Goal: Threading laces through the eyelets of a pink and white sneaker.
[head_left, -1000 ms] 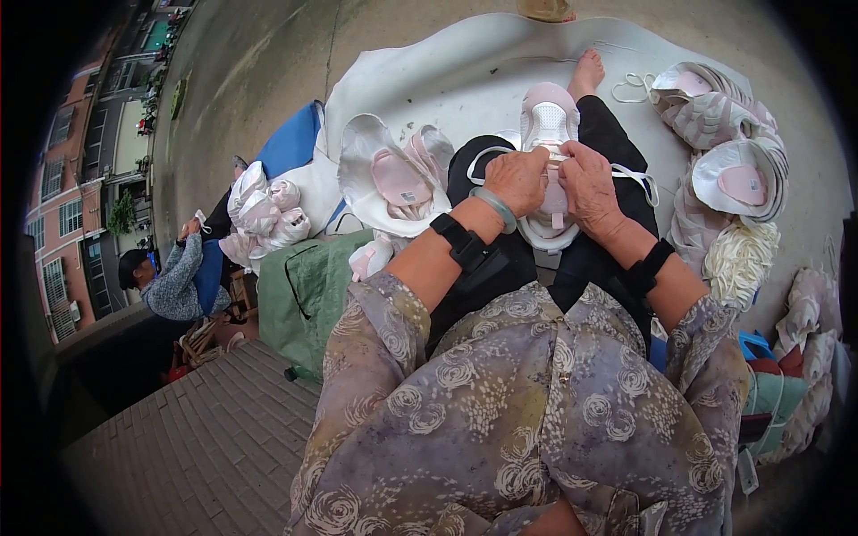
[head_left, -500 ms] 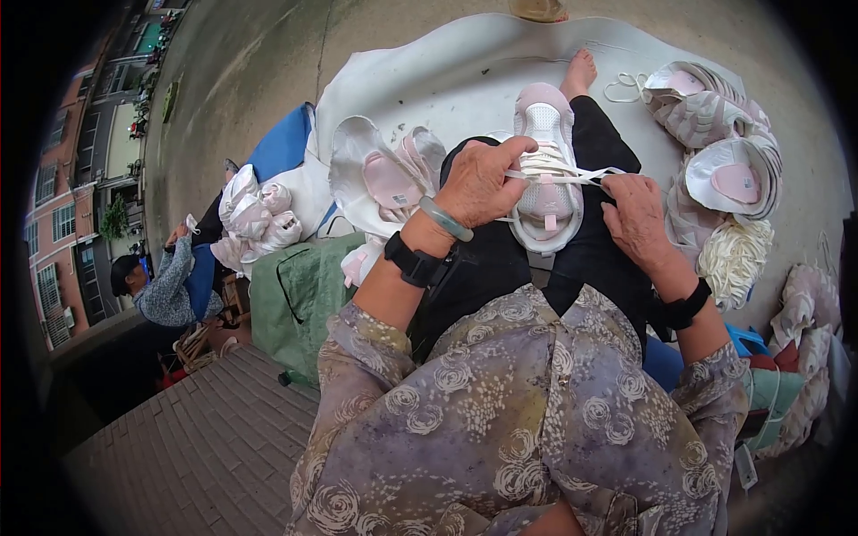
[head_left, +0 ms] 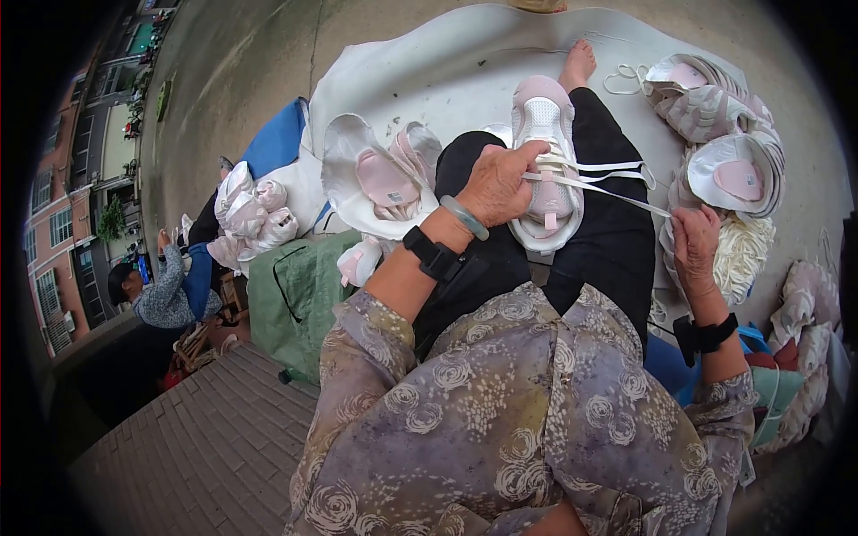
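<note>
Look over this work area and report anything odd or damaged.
Only small dark specks on the white sheet, left of the shoe, look out of place against that pale surface. No damage or spill stands out.

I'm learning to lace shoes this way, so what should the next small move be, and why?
I'd probably draw the right hand slightly farther outward to snug the lace. It grips that lace out to the right of the pink-and-white shoe, and the strand runs nearly straight, while the left hand, at the lacing, seems placed to steady things.
</note>
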`<state>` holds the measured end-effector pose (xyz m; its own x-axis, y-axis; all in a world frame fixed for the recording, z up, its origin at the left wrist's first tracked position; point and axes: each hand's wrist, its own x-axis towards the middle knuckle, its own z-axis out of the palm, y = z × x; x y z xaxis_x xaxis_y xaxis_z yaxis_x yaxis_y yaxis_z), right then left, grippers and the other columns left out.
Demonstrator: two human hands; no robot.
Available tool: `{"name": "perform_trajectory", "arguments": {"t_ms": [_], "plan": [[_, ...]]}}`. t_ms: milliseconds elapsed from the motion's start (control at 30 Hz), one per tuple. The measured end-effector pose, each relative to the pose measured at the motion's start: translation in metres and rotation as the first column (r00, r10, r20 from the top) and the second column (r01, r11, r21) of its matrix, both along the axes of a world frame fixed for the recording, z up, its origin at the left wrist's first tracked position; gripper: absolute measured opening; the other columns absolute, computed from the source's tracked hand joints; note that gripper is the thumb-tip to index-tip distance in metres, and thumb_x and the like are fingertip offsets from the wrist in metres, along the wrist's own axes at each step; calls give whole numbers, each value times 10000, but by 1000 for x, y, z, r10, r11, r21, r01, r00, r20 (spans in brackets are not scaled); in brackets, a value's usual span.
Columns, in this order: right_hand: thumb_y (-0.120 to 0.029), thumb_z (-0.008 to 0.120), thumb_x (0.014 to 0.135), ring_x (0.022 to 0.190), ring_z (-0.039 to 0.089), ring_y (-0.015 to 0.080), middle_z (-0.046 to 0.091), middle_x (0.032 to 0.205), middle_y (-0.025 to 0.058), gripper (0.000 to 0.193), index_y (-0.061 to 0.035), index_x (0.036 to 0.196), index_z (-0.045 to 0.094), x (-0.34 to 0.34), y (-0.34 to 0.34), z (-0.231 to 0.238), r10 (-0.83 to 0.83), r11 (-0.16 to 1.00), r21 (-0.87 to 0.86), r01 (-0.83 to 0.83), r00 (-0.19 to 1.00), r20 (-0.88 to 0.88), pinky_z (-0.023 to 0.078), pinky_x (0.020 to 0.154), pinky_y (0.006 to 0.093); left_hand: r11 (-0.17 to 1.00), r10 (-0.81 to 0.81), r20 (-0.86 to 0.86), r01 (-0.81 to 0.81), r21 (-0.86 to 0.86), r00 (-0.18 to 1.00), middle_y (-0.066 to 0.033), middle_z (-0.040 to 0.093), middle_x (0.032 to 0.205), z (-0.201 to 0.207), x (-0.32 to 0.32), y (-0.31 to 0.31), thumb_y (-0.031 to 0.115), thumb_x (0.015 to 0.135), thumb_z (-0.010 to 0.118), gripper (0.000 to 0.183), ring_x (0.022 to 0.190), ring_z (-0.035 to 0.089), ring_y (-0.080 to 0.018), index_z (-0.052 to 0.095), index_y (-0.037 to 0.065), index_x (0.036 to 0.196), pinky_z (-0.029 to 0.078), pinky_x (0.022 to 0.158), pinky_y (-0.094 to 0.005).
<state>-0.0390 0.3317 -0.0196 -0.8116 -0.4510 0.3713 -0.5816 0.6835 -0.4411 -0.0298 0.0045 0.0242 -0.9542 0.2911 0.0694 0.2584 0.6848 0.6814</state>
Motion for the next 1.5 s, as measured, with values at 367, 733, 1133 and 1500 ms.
{"name": "perform_trajectory", "arguments": {"t_ms": [367,733,1133,1500], "plan": [[-77,598,731,854,536,255,568,869,67,168,-61,886,537,15,38,-30,-110,988,131,81,967,230,362,833,372,988,156,-188,-154,26,970,-66,565,785,-3,6,1,-5,628,527,250,742,528,-251,548,54,870,401,706,-342],[-265,691,631,806,503,233,514,835,68,444,-63,966,482,-6,-124,5,181,983,-58,-174,972,147,344,711,358,983,47,-242,-88,-162,969,-28,550,872,-13,2,37,148,705,579,73,812,475,-239,594,80,727,328,707,-359],[-157,638,671,668,552,312,529,758,129,338,-42,936,462,3,-128,-9,68,978,-208,19,912,404,445,574,389,947,44,-196,-103,-303,980,-18,520,823,-16,-7,40,148,638,595,56,783,464,-226,600,95,621,310,685,-365],[-127,581,694,675,539,311,514,765,126,263,-45,928,494,5,-130,-16,42,971,-235,52,926,376,434,589,397,918,-66,-266,-45,-394,962,-39,518,850,-17,-7,45,176,603,639,88,821,474,-228,614,99,637,313,732,-380]]}}
